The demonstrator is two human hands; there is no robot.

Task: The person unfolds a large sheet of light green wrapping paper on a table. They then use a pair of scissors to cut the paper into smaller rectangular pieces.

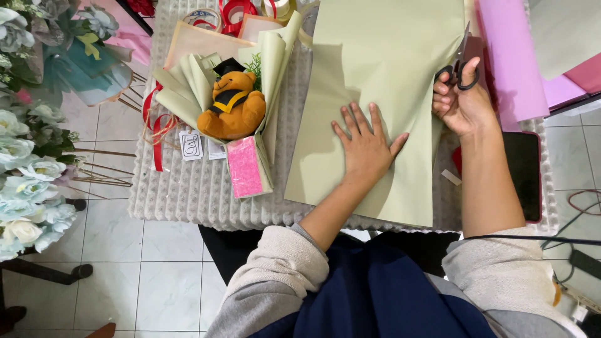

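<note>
While the left hand (366, 145) lies flat with fingers spread wide on the green paper sheet (382, 69), the right hand (462, 100) is closed around the handles of a pair of black scissors (462, 66) at the sheet's right edge. The scissor blades point up and away from the person, lying against that edge; whether they are cutting into the paper cannot be told.

Head view, position: the sheet lies on a white ribbed table cover (188, 194), running from the far edge of the picture down towards the person. The left palm presses on its lower middle part. The right hand sits just beside the sheet, level with the left hand's fingertips and slightly beyond.

Head view, appearance: the sheet is pale sage green, matt, large and roughly rectangular. It is mostly smooth, and a second layer shows along the lower right side.

Surroundings: to the left of the sheet lies a bouquet wrap (206, 81) in the same green, holding a brown toy bear (233, 105) in a black graduation cap. A pink block (244, 168) rests at its lower end. Pink paper sheets (510, 62) lie to the right of the scissors. Pale artificial flowers (28, 169) stand at the far left.
</note>
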